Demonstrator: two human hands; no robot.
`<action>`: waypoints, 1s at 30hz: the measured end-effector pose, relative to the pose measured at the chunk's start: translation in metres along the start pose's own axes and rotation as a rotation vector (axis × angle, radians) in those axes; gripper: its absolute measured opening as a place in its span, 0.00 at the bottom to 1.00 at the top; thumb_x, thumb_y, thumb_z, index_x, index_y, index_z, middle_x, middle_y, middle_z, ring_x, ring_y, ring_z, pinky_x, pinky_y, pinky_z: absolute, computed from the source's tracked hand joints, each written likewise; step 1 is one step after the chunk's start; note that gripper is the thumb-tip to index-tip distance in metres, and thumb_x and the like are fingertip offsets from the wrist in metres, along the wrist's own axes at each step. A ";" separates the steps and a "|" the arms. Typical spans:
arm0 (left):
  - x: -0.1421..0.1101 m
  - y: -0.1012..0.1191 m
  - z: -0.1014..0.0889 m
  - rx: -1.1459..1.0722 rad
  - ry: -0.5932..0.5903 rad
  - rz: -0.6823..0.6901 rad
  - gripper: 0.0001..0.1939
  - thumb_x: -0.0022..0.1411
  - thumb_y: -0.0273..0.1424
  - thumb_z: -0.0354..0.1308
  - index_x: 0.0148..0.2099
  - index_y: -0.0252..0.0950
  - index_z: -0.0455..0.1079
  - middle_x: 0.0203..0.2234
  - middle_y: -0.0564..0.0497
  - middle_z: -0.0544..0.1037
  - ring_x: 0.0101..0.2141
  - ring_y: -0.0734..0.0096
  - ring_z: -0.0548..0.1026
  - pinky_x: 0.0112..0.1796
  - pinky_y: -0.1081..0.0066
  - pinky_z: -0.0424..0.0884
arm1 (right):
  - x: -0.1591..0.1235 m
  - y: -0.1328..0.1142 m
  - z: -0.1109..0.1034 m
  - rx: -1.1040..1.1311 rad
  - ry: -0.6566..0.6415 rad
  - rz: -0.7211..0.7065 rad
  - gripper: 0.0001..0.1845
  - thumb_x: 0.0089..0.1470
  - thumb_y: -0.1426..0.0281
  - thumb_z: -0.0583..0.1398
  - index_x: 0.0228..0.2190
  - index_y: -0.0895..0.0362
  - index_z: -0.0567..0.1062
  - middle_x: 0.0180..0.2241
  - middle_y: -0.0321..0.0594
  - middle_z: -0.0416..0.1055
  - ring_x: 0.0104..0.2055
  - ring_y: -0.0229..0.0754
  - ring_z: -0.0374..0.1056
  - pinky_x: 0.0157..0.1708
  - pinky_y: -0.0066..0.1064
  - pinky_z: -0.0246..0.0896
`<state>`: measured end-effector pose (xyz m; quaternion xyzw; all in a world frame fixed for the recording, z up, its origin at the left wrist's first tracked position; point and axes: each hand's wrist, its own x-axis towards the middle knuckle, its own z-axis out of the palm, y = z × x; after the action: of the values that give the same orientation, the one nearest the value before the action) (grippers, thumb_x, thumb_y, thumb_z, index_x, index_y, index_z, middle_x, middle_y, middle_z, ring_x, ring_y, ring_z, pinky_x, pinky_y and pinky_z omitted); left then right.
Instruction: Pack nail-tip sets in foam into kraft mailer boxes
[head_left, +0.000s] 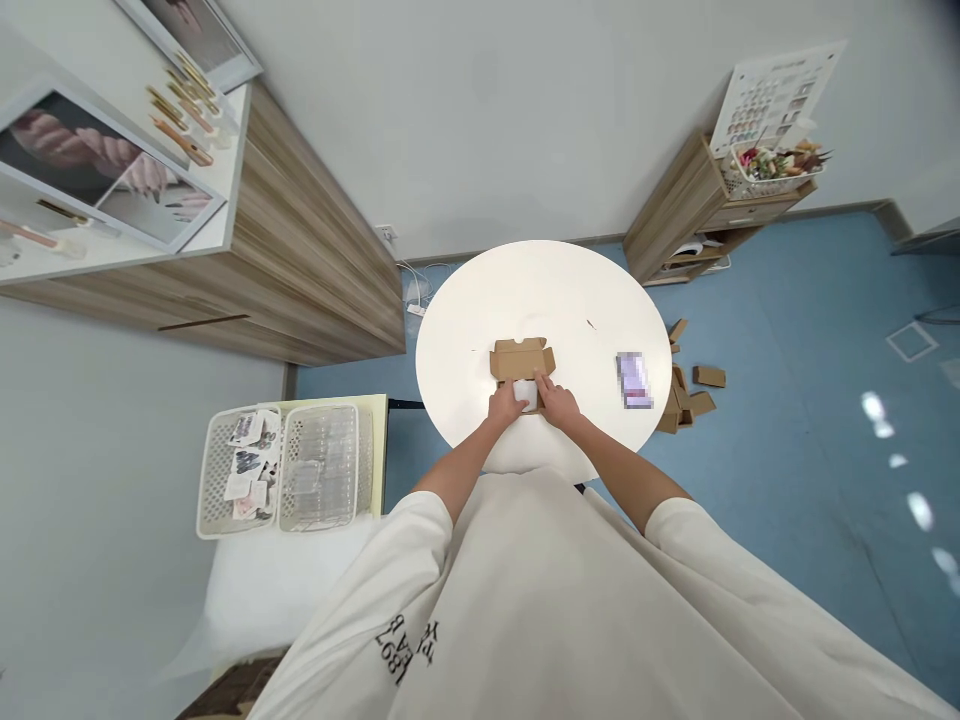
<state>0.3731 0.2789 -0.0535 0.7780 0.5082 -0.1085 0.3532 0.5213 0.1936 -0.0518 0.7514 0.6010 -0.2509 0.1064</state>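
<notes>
A small brown cardboard box [519,360] lies on the white round table with its lid and side flaps folded open, away from me. In its near part sits a soft-looking white item [526,393]; its kind cannot be made out. My left hand [507,404] is closed around the box's left side, thumb against the white item. At the right side, my right hand [559,403] grips the box, index finger reaching toward the lid fold and thumb beside the white item. My fingers cover parts of the box's walls.
A pixelated purple object [634,381] lies on the right of the table [465,300]. Folded cardboard boxes [679,402] lie on the floor at right. Two white baskets [319,465] stand at left, one with picture cards, one with clear packs. Wooden cabinets [315,230] flank the table.
</notes>
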 end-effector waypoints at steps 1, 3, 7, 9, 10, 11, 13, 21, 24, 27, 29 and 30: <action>0.002 0.002 0.002 0.009 -0.010 0.012 0.24 0.62 0.38 0.64 0.56 0.39 0.60 0.49 0.44 0.78 0.49 0.57 0.77 0.42 0.66 0.69 | 0.000 0.000 0.000 0.003 -0.001 -0.001 0.52 0.60 0.67 0.61 0.71 0.49 0.33 0.71 0.53 0.45 0.53 0.52 0.66 0.47 0.35 0.60; 0.002 0.004 0.004 0.029 -0.021 0.045 0.25 0.63 0.37 0.63 0.58 0.38 0.59 0.50 0.42 0.77 0.49 0.57 0.76 0.43 0.66 0.68 | 0.000 0.001 0.000 0.006 0.001 -0.004 0.52 0.59 0.68 0.61 0.71 0.48 0.33 0.71 0.53 0.45 0.53 0.51 0.66 0.47 0.35 0.60; -0.013 0.005 0.004 0.148 0.100 0.096 0.23 0.68 0.36 0.56 0.61 0.36 0.58 0.55 0.38 0.71 0.51 0.54 0.73 0.46 0.62 0.67 | -0.002 0.000 0.000 -0.001 0.007 -0.005 0.52 0.59 0.68 0.61 0.71 0.48 0.33 0.71 0.53 0.45 0.52 0.51 0.66 0.48 0.34 0.60; -0.023 0.004 0.004 0.242 0.154 0.190 0.20 0.69 0.35 0.52 0.61 0.37 0.61 0.58 0.38 0.67 0.55 0.52 0.69 0.50 0.60 0.66 | -0.002 0.000 0.000 -0.006 -0.001 0.001 0.52 0.60 0.67 0.61 0.71 0.48 0.34 0.71 0.53 0.44 0.52 0.51 0.66 0.48 0.34 0.59; -0.027 0.003 0.004 0.285 0.145 0.265 0.18 0.70 0.33 0.51 0.60 0.38 0.62 0.59 0.38 0.66 0.56 0.52 0.68 0.52 0.58 0.64 | -0.003 0.000 0.000 -0.009 -0.004 0.003 0.52 0.60 0.67 0.62 0.71 0.48 0.34 0.71 0.53 0.44 0.53 0.51 0.66 0.48 0.34 0.59; -0.030 0.002 0.005 0.320 0.116 0.339 0.17 0.70 0.33 0.50 0.59 0.38 0.64 0.59 0.39 0.66 0.57 0.52 0.67 0.53 0.58 0.63 | -0.003 0.000 0.000 -0.012 -0.005 0.005 0.53 0.60 0.67 0.62 0.71 0.49 0.34 0.71 0.54 0.44 0.53 0.51 0.66 0.48 0.34 0.60; -0.033 0.000 0.009 0.368 0.035 0.427 0.17 0.70 0.32 0.50 0.58 0.39 0.66 0.60 0.41 0.66 0.57 0.53 0.66 0.54 0.57 0.62 | -0.002 0.000 0.001 -0.017 -0.001 0.001 0.52 0.60 0.68 0.61 0.71 0.49 0.33 0.71 0.54 0.44 0.53 0.51 0.66 0.48 0.34 0.60; -0.024 -0.008 0.026 0.404 -0.087 0.418 0.27 0.68 0.41 0.54 0.66 0.38 0.61 0.66 0.39 0.60 0.63 0.47 0.61 0.58 0.53 0.59 | -0.002 0.003 0.007 0.001 0.018 -0.019 0.52 0.59 0.67 0.61 0.72 0.50 0.35 0.72 0.53 0.40 0.55 0.53 0.65 0.49 0.37 0.61; -0.024 -0.012 0.025 0.359 -0.086 0.426 0.25 0.67 0.37 0.55 0.65 0.39 0.62 0.67 0.41 0.60 0.63 0.48 0.62 0.58 0.53 0.59 | -0.006 0.006 0.012 0.093 0.059 -0.055 0.47 0.61 0.65 0.59 0.72 0.50 0.40 0.73 0.50 0.40 0.57 0.57 0.63 0.51 0.41 0.63; -0.025 -0.017 0.020 0.246 -0.066 0.436 0.20 0.67 0.32 0.54 0.59 0.40 0.68 0.63 0.43 0.65 0.60 0.51 0.66 0.58 0.55 0.61 | -0.011 0.012 0.016 0.227 0.156 -0.046 0.40 0.63 0.63 0.55 0.71 0.51 0.48 0.72 0.48 0.43 0.59 0.60 0.62 0.53 0.46 0.63; -0.023 -0.021 0.015 0.104 0.003 0.406 0.17 0.68 0.29 0.51 0.57 0.40 0.69 0.59 0.44 0.70 0.57 0.54 0.69 0.57 0.57 0.62 | -0.011 0.018 0.016 0.362 0.232 0.026 0.36 0.64 0.61 0.53 0.69 0.52 0.52 0.70 0.49 0.48 0.60 0.59 0.61 0.55 0.47 0.62; -0.021 -0.023 0.012 0.020 0.058 0.363 0.16 0.68 0.29 0.50 0.56 0.41 0.70 0.56 0.44 0.71 0.56 0.56 0.70 0.57 0.58 0.63 | -0.008 0.021 0.014 0.451 0.262 0.084 0.35 0.64 0.60 0.52 0.69 0.53 0.54 0.69 0.50 0.51 0.60 0.58 0.62 0.56 0.47 0.62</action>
<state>0.3460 0.2615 -0.0609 0.8632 0.3683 -0.0253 0.3444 0.5366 0.1745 -0.0626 0.8066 0.5066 -0.2744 -0.1321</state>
